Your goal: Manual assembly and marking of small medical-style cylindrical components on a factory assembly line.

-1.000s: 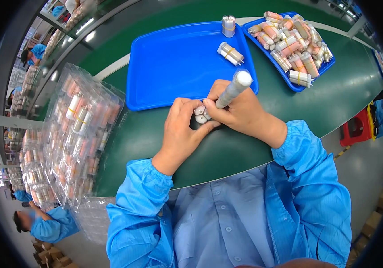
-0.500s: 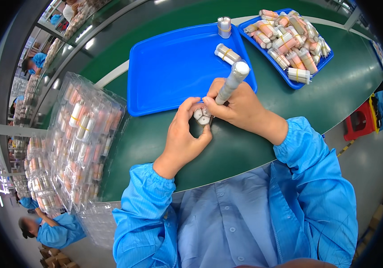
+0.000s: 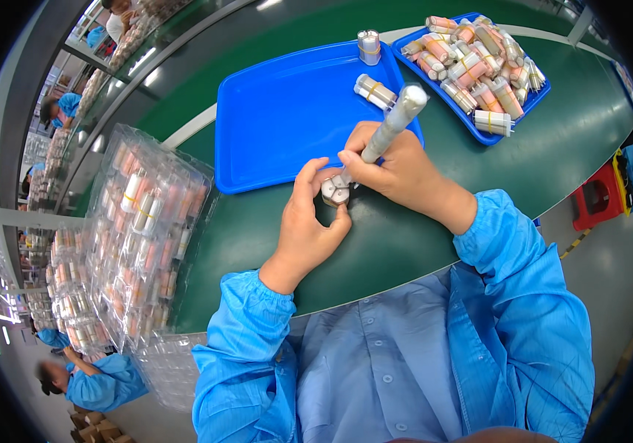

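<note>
Seen from above, at the far left a stack of clear plastic blister trays (image 3: 136,244) (filled with small pale and pinkish cylinders) is set at the near edge of a green work table (image 3: 405,244). Further right, the left hand (image 3: 309,229) is curled around a small bundle of metal cylinders (image 3: 335,190), which is pinched between thumb and fingertips just above the table, right by the near edge of a large blue tray (image 3: 287,125). The right hand (image 3: 394,170) is clenched around a long grey tube (image 3: 394,122), held tilted, its lower end meeting the bundle and its capped upper end pointing up and away over the tray's right edge. The large tray is mostly bare: only two banded bundles of cylinders (image 3: 374,90) are seen near its far right corner, one of them standing upright. To the right, well apart from the hands, a smaller blue tray (image 3: 545,92) is heaped with many similar banded bundles. Open green surface is left between the hands and the table's near edge, and to the right of the right wrist.
</note>
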Demonstrator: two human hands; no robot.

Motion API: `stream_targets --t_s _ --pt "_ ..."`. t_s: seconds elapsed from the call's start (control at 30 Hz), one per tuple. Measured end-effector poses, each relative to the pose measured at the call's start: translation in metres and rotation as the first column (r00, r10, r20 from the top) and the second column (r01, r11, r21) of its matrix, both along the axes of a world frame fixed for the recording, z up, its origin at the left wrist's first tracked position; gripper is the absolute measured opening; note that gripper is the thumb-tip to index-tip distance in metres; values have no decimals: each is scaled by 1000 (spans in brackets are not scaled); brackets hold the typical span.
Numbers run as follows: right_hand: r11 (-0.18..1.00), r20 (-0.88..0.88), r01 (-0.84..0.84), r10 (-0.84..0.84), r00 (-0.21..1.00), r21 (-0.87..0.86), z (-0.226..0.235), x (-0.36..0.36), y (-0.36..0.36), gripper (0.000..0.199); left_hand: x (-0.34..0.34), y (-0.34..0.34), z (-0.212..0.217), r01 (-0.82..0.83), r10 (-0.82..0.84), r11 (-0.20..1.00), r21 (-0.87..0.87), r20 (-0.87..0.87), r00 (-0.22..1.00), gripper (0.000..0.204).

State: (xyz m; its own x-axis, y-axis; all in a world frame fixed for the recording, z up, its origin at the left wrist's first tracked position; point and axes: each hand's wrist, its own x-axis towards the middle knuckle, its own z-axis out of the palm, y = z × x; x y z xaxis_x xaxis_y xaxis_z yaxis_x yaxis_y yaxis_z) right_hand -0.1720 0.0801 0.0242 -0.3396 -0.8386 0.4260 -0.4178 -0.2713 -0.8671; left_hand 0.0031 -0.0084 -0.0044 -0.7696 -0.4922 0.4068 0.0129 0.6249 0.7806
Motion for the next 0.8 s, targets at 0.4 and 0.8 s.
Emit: stream_targets --t_s 0.4,0.8 --pt "1000 -130 3 -1 992 20 -9 7 -7 16 2 1 6 -168 191 961 -220 87 978 54" --pt "887 283 403 -337 898 -223 22 -68 -2 21 34 -14 31 -440 547 707 -553 33 837 42"
